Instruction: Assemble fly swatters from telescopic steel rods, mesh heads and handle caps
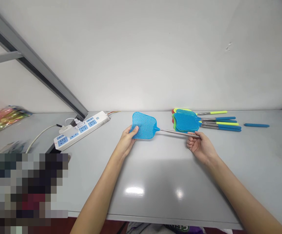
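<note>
Above the grey table I hold a blue fly swatter with both hands. My left hand pinches the left edge of its perforated head, thumb on top. The fingers of my right hand close around the far end of its thin metal rod, where no coloured grip shows. Just behind my right hand lies a stack of fly swatters, with blue heads on top and red, green and yellow edges beneath. Their blue and yellow handles point right. A loose blue handle grip rests alone on the table farther right.
A white power strip with blue sockets and a plugged-in adapter lies at the left. A grey metal frame post rises beside it. Colourful plastic-wrapped items are at far left, above a pixelated patch. The pale wall borders the table's back.
</note>
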`<state>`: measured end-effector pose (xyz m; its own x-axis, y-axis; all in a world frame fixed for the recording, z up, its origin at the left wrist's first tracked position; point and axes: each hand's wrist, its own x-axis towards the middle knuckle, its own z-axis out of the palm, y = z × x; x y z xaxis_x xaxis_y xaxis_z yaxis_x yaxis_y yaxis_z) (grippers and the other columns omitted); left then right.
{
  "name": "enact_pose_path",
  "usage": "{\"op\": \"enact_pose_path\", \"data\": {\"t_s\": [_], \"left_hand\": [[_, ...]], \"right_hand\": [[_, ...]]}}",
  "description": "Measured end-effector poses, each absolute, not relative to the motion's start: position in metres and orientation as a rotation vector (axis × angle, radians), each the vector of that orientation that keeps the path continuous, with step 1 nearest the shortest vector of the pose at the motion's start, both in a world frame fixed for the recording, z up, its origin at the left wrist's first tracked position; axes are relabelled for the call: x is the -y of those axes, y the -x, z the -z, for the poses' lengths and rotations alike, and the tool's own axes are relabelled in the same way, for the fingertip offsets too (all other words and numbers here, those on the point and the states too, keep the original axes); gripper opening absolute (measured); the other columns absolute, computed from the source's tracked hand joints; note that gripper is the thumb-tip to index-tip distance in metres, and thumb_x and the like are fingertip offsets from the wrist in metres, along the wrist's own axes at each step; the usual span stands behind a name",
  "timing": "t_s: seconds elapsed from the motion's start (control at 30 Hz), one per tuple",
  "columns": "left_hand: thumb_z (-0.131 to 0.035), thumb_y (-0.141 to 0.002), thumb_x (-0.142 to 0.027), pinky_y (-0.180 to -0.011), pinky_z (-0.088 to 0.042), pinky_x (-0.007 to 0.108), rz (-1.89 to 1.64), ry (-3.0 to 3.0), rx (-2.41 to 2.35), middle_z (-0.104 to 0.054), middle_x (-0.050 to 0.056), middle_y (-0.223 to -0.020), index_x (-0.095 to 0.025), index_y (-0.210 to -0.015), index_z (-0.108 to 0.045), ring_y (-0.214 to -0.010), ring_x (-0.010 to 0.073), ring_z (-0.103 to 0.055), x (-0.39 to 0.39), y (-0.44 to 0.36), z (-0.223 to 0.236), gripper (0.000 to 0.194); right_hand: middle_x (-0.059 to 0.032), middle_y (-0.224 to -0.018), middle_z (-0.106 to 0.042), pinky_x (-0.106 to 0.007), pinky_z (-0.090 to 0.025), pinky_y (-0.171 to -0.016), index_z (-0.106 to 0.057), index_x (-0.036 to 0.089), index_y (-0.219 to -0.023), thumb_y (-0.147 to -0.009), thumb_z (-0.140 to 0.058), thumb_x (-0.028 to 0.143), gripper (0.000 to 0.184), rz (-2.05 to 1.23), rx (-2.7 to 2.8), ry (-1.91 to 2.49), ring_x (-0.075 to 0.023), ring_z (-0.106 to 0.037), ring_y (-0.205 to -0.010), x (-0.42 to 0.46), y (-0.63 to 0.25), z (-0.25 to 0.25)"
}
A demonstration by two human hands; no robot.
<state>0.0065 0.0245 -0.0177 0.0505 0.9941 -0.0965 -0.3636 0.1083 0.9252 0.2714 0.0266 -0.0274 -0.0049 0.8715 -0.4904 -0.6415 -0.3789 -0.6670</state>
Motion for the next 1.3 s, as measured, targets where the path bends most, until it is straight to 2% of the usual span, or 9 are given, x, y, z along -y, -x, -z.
{"op": "enact_pose_path", "data": {"t_s": [0.4, 0.6, 0.87, 1.03, 1.3], "left_hand": [[-0.062, -0.067, -0.030, -0.090, -0.036, 0.038, -1.017, -0.909, -0.998, -0.061, 0.011, -0.102, -0.011, -0.098, -0.059, -0.096, 0.0237, -0.054, -0.018, -0.014, 0.016, 0.036], [-0.065, -0.063, -0.033, -0.086, -0.038, 0.041, -0.954, -0.919, -0.999, -0.063, 0.012, -0.096, -0.011, -0.093, -0.061, -0.089, 0.0252, -0.058, -0.016, -0.011, 0.010, 0.037], [-0.067, -0.062, -0.028, -0.084, -0.040, 0.039, -0.857, -0.924, -0.990, -0.060, 0.010, -0.103, -0.017, -0.101, -0.057, -0.092, 0.0242, -0.056, -0.010, -0.017, 0.010, 0.042], [-0.064, -0.065, -0.034, -0.083, -0.041, 0.037, -0.955, -0.884, -0.996, -0.061, 0.010, -0.101, -0.016, -0.100, -0.057, -0.092, 0.0235, -0.056, -0.010, -0.028, 0.018, 0.040], [-0.063, -0.066, -0.034, -0.082, -0.042, 0.037, -0.952, -0.905, -1.001, -0.061, 0.010, -0.102, -0.014, -0.099, -0.058, -0.090, 0.0238, -0.057, -0.008, -0.034, 0.019, 0.038]], "right_hand": [[0.0024, -0.039, -0.036, -0.021, -0.029, -0.037, -0.046, 0.016, -0.056, -0.074, -0.039, 0.024, 0.020, -1.595, 0.356, 1.034, -0.0081, -0.033, -0.036, -0.027, -0.274, 0.031], [0.0035, -0.036, -0.033, -0.021, -0.027, -0.036, -0.047, 0.016, -0.058, -0.073, -0.039, 0.027, 0.020, -1.579, 0.398, 1.069, -0.0082, -0.030, -0.034, -0.027, -0.273, 0.030], [0.0048, -0.034, -0.030, -0.020, -0.025, -0.034, -0.043, 0.017, -0.055, -0.071, -0.040, 0.024, 0.018, -1.533, 0.378, 1.094, -0.0076, -0.028, -0.033, -0.025, -0.273, 0.029], [0.0051, -0.034, -0.029, -0.020, -0.024, -0.034, -0.042, 0.017, -0.054, -0.070, -0.041, 0.024, 0.018, -1.531, 0.349, 1.081, -0.0072, -0.028, -0.033, -0.026, -0.274, 0.030], [0.0063, -0.033, -0.023, -0.019, -0.020, -0.033, -0.036, 0.018, -0.050, -0.069, -0.039, 0.022, 0.020, -1.469, 0.321, 1.053, -0.0063, -0.022, -0.031, -0.024, -0.271, 0.029]]}}
